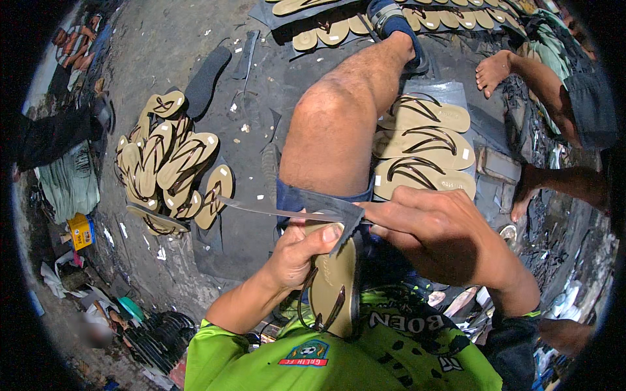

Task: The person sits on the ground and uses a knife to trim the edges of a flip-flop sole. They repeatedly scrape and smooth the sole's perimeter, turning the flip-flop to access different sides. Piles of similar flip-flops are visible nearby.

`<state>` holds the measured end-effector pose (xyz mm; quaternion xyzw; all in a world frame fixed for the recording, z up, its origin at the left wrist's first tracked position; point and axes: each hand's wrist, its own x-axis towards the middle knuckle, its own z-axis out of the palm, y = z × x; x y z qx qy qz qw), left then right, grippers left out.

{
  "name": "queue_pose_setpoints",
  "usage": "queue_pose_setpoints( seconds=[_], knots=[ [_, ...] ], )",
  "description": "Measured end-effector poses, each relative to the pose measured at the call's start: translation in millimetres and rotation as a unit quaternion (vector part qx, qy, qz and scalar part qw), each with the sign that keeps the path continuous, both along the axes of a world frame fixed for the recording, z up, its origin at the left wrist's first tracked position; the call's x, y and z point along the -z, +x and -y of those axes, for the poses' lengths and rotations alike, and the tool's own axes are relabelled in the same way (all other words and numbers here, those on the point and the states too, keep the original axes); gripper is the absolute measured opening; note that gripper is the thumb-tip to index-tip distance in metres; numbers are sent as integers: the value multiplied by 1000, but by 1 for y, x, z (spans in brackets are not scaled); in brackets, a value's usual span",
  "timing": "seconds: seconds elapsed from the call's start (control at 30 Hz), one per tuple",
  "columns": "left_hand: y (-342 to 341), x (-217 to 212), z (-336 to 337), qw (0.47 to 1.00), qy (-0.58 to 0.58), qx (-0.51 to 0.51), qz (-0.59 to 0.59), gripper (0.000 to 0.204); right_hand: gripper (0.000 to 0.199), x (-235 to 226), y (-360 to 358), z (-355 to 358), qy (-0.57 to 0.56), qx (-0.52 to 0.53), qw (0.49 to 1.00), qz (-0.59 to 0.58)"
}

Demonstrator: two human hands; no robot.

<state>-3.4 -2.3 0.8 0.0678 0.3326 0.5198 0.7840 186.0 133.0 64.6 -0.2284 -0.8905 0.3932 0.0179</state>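
Note:
A tan flip-flop (330, 285) with dark straps lies against my lap, toe end toward me. My left hand (297, 255) is closed round its far end, thumb pressed on the top face. My right hand (427, 228) is closed on a knife, whose handle the fingers hide. The long thin knife blade (274, 210) points left, crossing just beyond my left thumb. A dark rubber offcut (348, 227) with a ragged edge stands up at the sole's edge, between the blade and my right fingers.
To the left lies a heap of tan flip-flops (160, 163) beside a dark sole piece (207, 78). Finished-looking flip-flops (430, 143) lie in a row right of my bare knee (336, 124). More flip-flops (332, 32) line the far side. Other people's bare feet (493, 72) are at right.

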Motion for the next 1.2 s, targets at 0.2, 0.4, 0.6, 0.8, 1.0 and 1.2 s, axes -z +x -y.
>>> queue_pose_setpoints(
  seconds=[0.2, 0.4, 0.6, 0.8, 1.0, 1.2],
  knots=[
    [4, -9, -6, 994, 8, 71, -77, 34, 27, -6, -6, -13, -11, -45, 999, 6],
    [-26, -85, -60, 918, 178, 168, -312, 46, 49, -26, 7, 9, 89, 106, 981, -139],
    [14, -62, 12, 967, 159, 150, -129, 37, 55, 25, 21, 61, 205, 348, 897, -182],
    [96, -21, -6, 970, -12, -244, 14, 43, 57, 60, 10, 99, 181, 352, 872, -289],
    [123, -39, -16, 976, 6, -216, -35, 31, 53, 70, 50, 107, 236, 404, 834, -292],
    [123, -43, -25, 973, 5, -225, -41, 28, 45, 85, 75, 131, 223, 443, 837, -231]
  ],
)
